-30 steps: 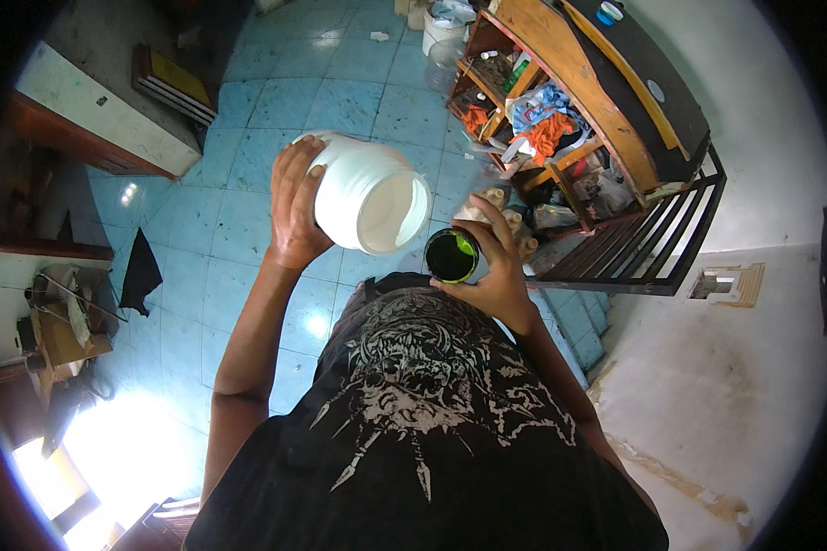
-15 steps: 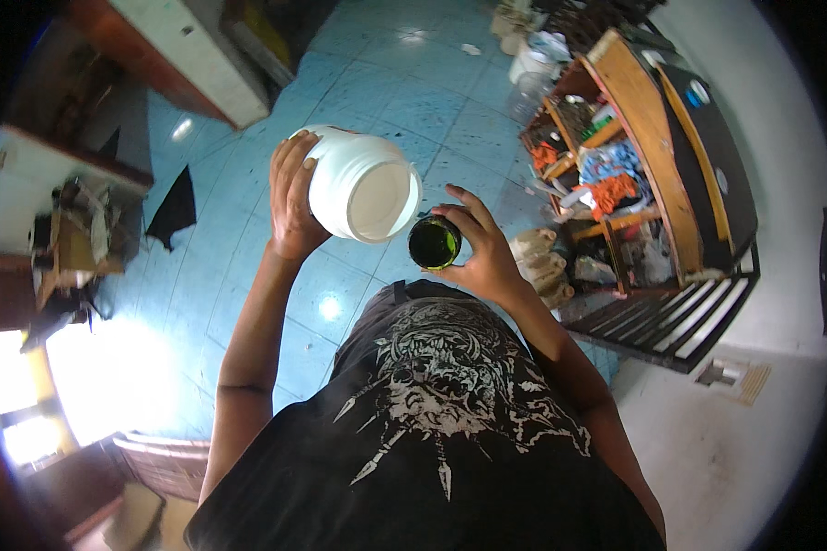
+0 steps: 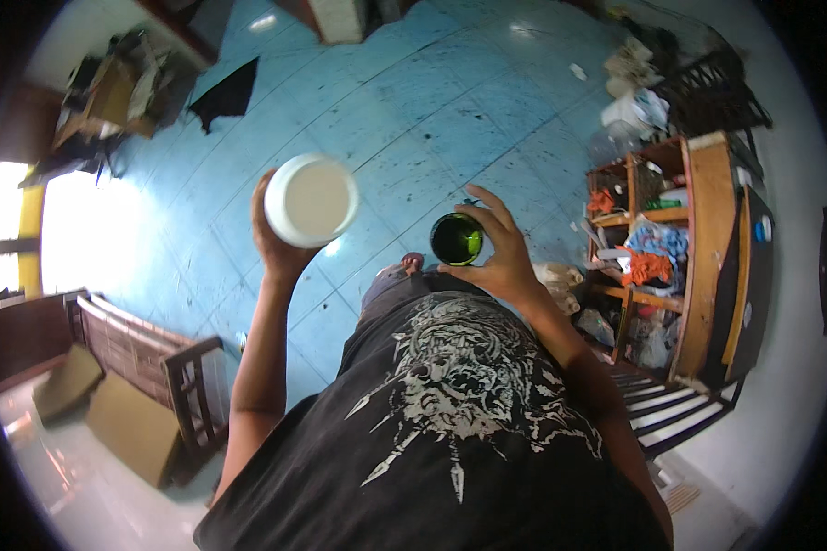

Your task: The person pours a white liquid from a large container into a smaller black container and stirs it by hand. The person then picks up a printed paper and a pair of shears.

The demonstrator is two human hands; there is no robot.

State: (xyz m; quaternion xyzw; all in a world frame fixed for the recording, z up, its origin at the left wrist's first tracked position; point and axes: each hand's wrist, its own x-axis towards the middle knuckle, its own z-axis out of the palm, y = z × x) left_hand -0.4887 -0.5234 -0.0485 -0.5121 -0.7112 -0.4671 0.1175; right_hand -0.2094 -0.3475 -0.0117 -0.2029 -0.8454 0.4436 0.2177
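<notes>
Over the blue tiled floor (image 3: 413, 174), in front of the wearer's body, a white jar (image 3: 314, 197) is held in the left hand (image 3: 280, 243), fingers wrapped around its left side. The right hand (image 3: 504, 246) grips a dark cup (image 3: 448, 234) with green inside, thumb below and fingers above. Jar and cup stand apart, with bare tile between them; open floor extends beyond both. The wooden shelf (image 3: 701, 266) bounds the room at right, well clear of the cup; a wooden bench (image 3: 138, 340) stands at lower left. A black cloth (image 3: 225, 96) lies on the floor past the jar.

Compared with half a second earlier, the jar has turned from leaning rightward to presenting its round end to the camera, and the gap to the cup has widened. The view has also swung, placing the shelf farther right.

The jar's long axis runs nearly along the line of sight, largely hiding its side wall. The cup's open end likewise faces the camera.
</notes>
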